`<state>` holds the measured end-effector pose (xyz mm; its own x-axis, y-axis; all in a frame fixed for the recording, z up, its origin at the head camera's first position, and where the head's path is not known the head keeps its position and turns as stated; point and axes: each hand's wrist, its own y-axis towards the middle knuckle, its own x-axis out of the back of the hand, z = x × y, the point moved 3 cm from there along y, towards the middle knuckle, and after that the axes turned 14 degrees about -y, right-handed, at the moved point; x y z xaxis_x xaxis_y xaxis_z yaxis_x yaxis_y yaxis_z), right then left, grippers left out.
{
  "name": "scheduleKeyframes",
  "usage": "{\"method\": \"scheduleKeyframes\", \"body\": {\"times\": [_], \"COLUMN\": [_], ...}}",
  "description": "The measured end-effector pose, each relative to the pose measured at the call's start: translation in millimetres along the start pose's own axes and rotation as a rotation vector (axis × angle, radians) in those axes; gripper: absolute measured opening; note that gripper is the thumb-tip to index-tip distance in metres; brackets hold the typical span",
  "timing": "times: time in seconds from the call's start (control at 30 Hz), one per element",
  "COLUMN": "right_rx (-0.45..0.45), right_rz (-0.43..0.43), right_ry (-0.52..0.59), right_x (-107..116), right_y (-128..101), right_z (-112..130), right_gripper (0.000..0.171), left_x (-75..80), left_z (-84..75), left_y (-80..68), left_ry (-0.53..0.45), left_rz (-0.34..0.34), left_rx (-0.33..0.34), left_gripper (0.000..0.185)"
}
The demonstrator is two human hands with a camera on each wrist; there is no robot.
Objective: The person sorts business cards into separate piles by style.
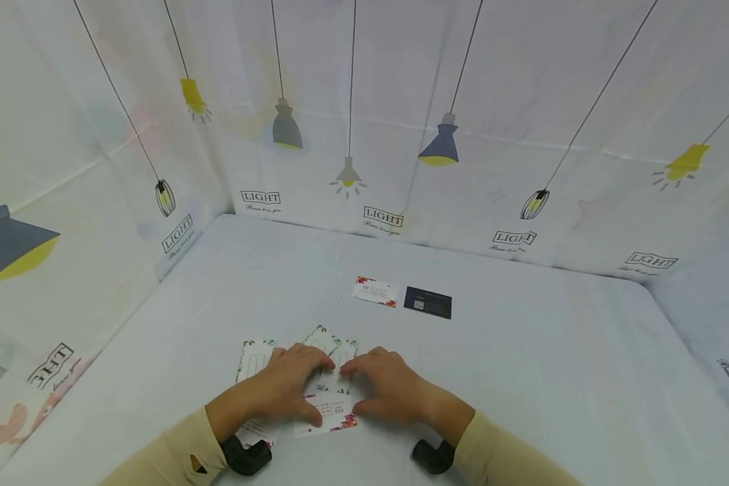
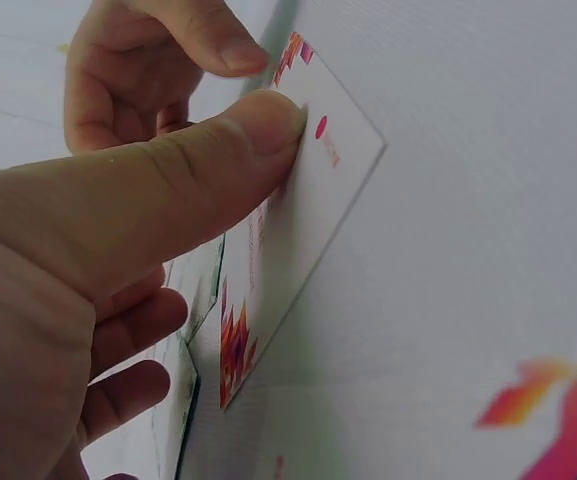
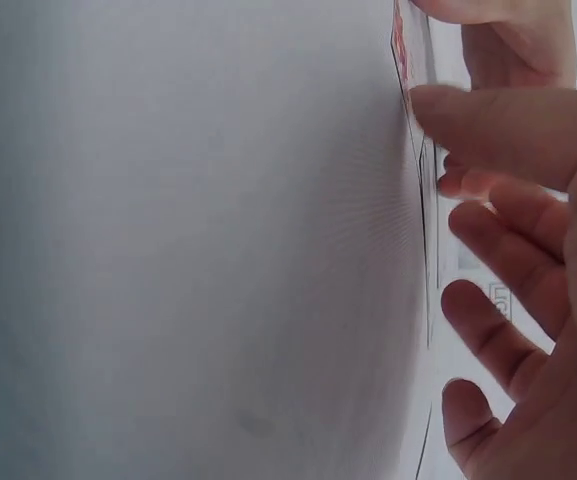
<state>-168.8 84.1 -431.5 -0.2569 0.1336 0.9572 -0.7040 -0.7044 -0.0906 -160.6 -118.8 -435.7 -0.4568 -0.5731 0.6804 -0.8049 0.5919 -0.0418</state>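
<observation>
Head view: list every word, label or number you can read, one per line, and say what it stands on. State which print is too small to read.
"LIGHT": printed repeatedly along the curtain, with an unreadable script line beneath.
Floral card: print too small.
Dark card: print too small.
Cards under both hands: lines of print, too small or blurred.

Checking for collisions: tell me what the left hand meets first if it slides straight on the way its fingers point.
Probably the right hand: the left hand points at its fingertips, almost touching.
</observation>
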Motion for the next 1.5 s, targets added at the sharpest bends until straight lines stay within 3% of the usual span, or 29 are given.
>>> {"method": "scheduleKeyframes", "body": {"times": [0.37,0.6,0.93,1.2,1.5], "right_rx": [0.076,0.04,0.002,0.049,0.026], "right_rz": [0.042,0.038,0.036,0.03,0.046], "right_ry": [-0.044,-0.079,-0.087,-0.066,-0.07], "right_x": [-3,-4,-3,0,1], "right_y": [-5,-4,-4,-6,-5], "right_z": [5,4,3,7,8], "right_gripper": [0.048,0.048,0.053,0.048,0.05], "left_x": [-7.1,-7.1,-7.9,-3.6,-5.2], "left_z": [0.1,-7.9,-24.5,-23.4,-23.2], "left_y": [9.3,5.6,-6.3,-8.0,-8.9], "left_ry": [0.033,0.078,0.197,0.168,0.125], "left_rz": [-0.009,0.005,0.093,0.102,0.095], "left_rx": [-0.043,-0.003,-0.003,-0.016,-0.009], "left_gripper": [0.072,0.068,0.052,0.041,0.043]}}
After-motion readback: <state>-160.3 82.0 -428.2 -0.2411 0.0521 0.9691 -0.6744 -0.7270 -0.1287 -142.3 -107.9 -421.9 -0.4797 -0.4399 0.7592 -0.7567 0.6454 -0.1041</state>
